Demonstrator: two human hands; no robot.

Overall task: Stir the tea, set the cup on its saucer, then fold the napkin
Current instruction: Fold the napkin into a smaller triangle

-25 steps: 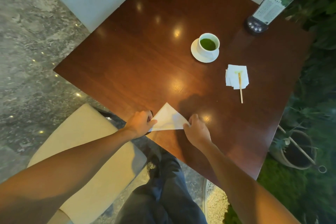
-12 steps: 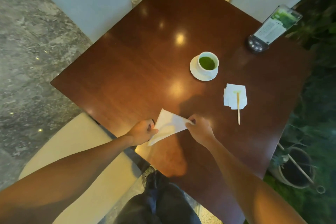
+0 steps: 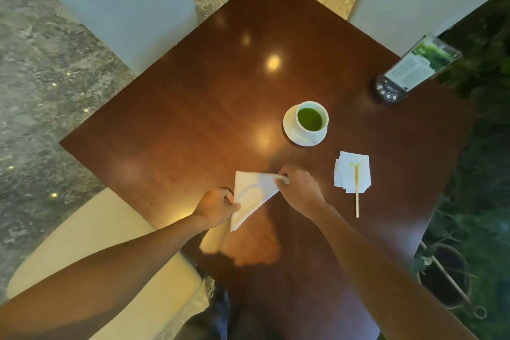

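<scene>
Head view: both hands hold the white napkin (image 3: 252,196) above the dark worktop (image 3: 193,107). The left hand (image 3: 216,205) pinches its near edge with curled fingers; the right hand (image 3: 299,190) grips the far corner the same way. Beyond the right fingers stands the cup (image 3: 311,119) of green tea (already on its saucer (image 3: 292,132)). Right of them, a stir stick (image 3: 356,190) lies across a stack of tissues (image 3: 345,176).

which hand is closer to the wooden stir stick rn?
Right. The right hand pinches the napkin just left of the stir stick, with bare table between them. The left hand grips the napkin's other edge, farther left.
</scene>
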